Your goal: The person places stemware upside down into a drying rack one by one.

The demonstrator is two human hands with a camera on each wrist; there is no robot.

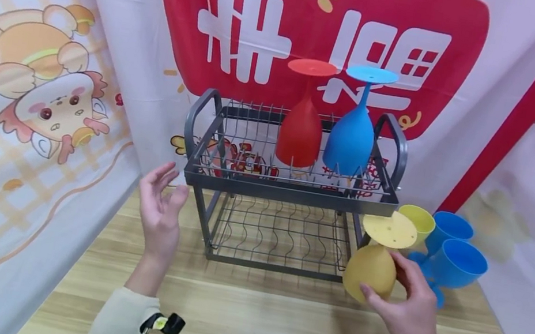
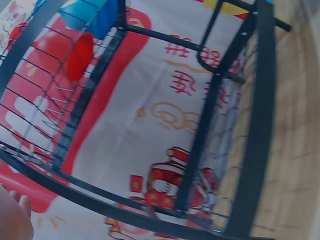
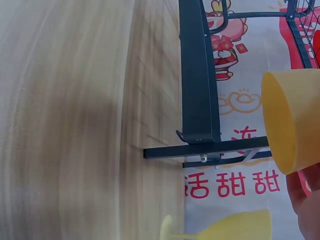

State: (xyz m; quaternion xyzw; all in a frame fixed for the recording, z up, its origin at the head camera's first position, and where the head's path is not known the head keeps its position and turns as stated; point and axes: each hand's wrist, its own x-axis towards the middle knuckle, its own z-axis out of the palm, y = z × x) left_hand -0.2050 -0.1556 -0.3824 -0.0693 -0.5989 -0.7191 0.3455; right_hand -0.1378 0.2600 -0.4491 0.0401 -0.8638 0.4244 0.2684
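My right hand (image 1: 410,309) grips a yellow plastic goblet (image 1: 370,274) by its bowl, upside down, its round foot on top. The right wrist view shows the open mouth of this goblet (image 3: 282,125) beside the rack's frame. My left hand (image 1: 162,214) is raised at the left of the two-tier dish rack (image 1: 289,195), holding nothing, fingers loosely bent. On the rack's upper tier, a red goblet (image 1: 300,131) and a blue goblet (image 1: 350,139) stand upside down side by side, toward the right end.
Right of the rack, two blue goblets (image 1: 462,265) and another yellow goblet (image 1: 416,221) stand upright on the wooden table (image 1: 243,321). The rack's lower tier (image 1: 283,234) is a wire grid. Printed cloth (image 1: 169,58) hangs behind and at both sides.
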